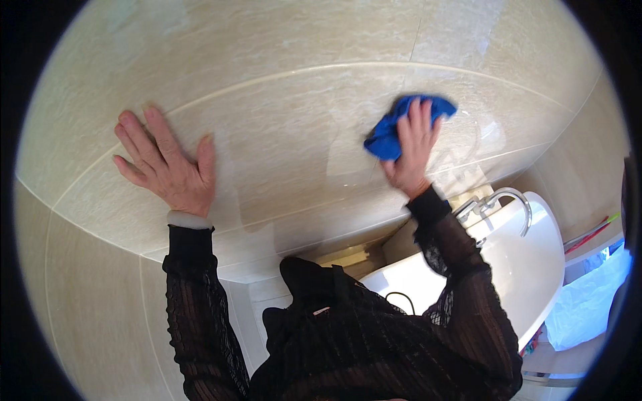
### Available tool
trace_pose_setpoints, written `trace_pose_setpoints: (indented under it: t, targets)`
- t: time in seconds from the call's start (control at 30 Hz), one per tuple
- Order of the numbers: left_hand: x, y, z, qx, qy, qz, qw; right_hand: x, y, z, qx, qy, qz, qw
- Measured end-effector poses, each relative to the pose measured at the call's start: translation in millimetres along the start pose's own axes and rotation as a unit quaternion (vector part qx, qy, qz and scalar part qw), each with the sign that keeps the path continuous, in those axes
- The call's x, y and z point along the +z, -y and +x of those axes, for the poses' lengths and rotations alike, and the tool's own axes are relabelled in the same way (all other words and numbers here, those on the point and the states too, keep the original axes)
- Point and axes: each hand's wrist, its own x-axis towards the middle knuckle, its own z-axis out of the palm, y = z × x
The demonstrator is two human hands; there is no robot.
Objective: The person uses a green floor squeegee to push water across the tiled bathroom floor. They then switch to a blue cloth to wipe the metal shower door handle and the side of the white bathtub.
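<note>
My left hand (167, 160) rests on the beige tiled wall (281, 134) with its fingers spread, and a pale bangle (189, 219) circles its wrist. Further right, my right hand (414, 147) presses a crumpled blue cloth (384, 137) against the same wall, palm down over it. The cloth sticks out to both sides of the fingers, and part of it is hidden under them. Slight blur softens the right hand and the cloth. Around the cloth the tile looks shiny and streaked.
A white bathtub (535, 267) stands at the lower right, with a curved chrome faucet (515, 194) at its wall side. Beyond it are a red stick-like handle (588, 235) and a pale blue plastic bag (585, 301). A side wall (87, 287) meets the tiles at the left.
</note>
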Motion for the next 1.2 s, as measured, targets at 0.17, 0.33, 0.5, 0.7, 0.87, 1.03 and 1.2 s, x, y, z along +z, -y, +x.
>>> trace_pose_setpoints:
  t: [0.17,0.33,0.5,0.7,0.87,1.03,1.2]
  targets:
    - [0,0,-2,-0.009,-0.001,-0.003,1.0,-31,-84,104,-0.027,-0.192,-0.051,0.98]
    - [0,2,-5,-0.006,-0.015,0.006,1.0,-32,-129,66,0.18,-0.241,-0.032,0.953]
    - [5,4,-3,-0.003,-0.054,-0.009,0.998,25,-101,-99,0.43,-0.345,0.155,0.82]
    - [3,7,-10,0.009,-0.017,-0.007,1.0,65,50,-120,0.708,-0.36,0.207,0.571]
    - [9,11,-13,0.013,-0.061,-0.012,0.998,17,-28,-127,0.748,-0.25,0.238,0.566]
    - [9,17,-13,0.03,-0.077,0.005,0.997,-1,-130,-153,0.725,-0.294,0.212,0.586]
    - [12,16,-14,0.034,-0.096,0.01,0.995,48,-10,-199,0.207,0.647,-0.435,0.592]
